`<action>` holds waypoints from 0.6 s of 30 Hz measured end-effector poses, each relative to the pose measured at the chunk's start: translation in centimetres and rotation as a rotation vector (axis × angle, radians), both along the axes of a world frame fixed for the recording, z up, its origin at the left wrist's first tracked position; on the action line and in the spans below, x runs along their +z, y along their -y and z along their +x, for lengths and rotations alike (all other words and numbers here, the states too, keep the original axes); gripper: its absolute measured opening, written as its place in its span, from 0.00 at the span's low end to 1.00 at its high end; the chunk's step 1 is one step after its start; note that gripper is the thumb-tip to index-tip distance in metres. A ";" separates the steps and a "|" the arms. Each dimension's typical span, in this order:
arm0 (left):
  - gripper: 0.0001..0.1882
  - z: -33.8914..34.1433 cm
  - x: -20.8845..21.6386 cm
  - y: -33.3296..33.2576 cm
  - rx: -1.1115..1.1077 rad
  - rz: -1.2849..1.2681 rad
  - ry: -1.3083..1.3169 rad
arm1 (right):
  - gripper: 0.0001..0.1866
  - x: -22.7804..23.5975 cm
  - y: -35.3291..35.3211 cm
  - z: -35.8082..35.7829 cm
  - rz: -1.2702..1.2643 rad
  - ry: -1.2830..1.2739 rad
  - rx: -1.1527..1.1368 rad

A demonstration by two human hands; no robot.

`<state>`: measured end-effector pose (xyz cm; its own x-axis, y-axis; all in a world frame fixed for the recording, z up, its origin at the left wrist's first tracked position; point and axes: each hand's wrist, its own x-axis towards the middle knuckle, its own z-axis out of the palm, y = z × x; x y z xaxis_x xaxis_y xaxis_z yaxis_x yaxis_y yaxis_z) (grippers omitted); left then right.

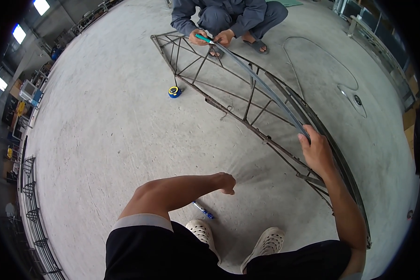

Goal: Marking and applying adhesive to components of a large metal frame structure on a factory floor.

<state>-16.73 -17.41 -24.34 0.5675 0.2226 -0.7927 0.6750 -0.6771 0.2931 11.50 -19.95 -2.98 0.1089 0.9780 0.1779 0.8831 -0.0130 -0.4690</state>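
My right hand (316,151) is closed around the near end of a long grey metal strip (266,86). The strip runs away from me, along the curved edge of a dark welded metal truss (248,105) lying on the floor. Over the floor in front of my feet hangs my left hand (226,183), its fingers curled in and nothing visible in them. A blue-and-white pen (203,210) lies below it, near my shoe. At the far end, a crouching co-worker's hands (214,38) are at the strip's other end, with a teal pen-like tool (203,38) in one.
A blue-and-yellow tape measure (174,92) sits left of the truss. On the right, a cable (329,52) loops across the floor to a white device (354,99). Dark metal lattice (32,212) lies along the left edge. A bench (375,39) stands far right.
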 end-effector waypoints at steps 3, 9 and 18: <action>0.25 0.0 -0.1 0.0 -0.003 0.005 0.007 | 0.16 -0.2 -0.1 0.1 0.006 0.010 0.004; 0.25 -0.1 -0.1 0.0 -0.002 0.012 0.020 | 0.17 -0.2 -0.1 0.1 0.006 0.023 -0.013; 0.25 -0.1 0.3 0.1 -0.006 0.005 0.013 | 0.16 0.1 0.0 -0.2 -0.001 0.002 -0.002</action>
<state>-16.79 -17.51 -24.00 0.5790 0.2230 -0.7842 0.6674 -0.6822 0.2987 11.30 -19.91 -2.86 0.1104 0.9780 0.1772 0.8840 -0.0151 -0.4672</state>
